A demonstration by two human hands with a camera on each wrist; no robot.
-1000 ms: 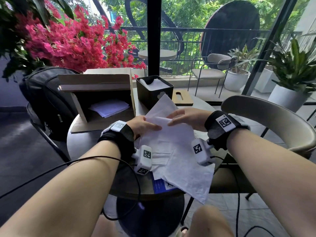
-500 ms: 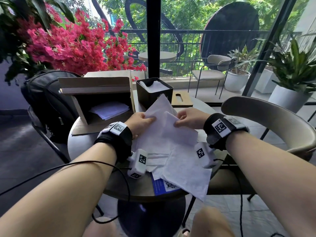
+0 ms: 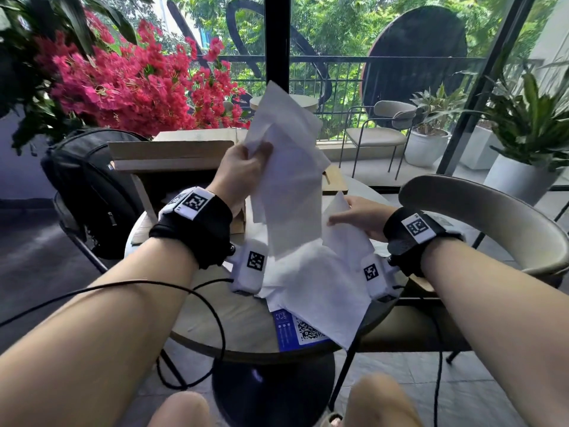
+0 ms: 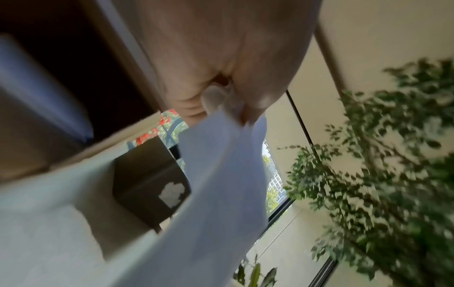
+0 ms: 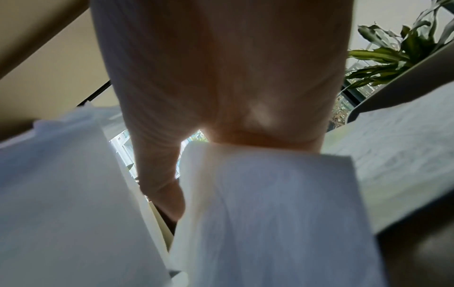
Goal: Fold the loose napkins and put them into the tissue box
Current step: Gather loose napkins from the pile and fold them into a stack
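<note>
My left hand [image 3: 246, 161] is raised above the table and pinches a white napkin [image 3: 286, 180] by its upper part; the sheet hangs down, partly doubled over. The left wrist view shows the same pinch [image 4: 228, 97] on that napkin [image 4: 216, 194]. My right hand [image 3: 348, 212] lies low on the pile of loose napkins [image 3: 323, 288], thumb and fingers holding an upturned corner of one. The black tissue box [image 4: 147, 184] shows in the left wrist view only; in the head view the raised napkin hides it.
An open cardboard box [image 3: 172, 155] lies on its side at the back left of the round table [image 3: 231, 318], with a black backpack [image 3: 89, 186] beside it. A blue QR card [image 3: 295, 331] peeks from under the pile. A wooden lid [image 3: 334, 180] lies behind; a chair [image 3: 492, 217] stands at the right.
My left hand has lifted one napkin off the pile, up in front of the tissue box. My right hand let that sheet go and stayed low on the pile, shifting slightly right.
</note>
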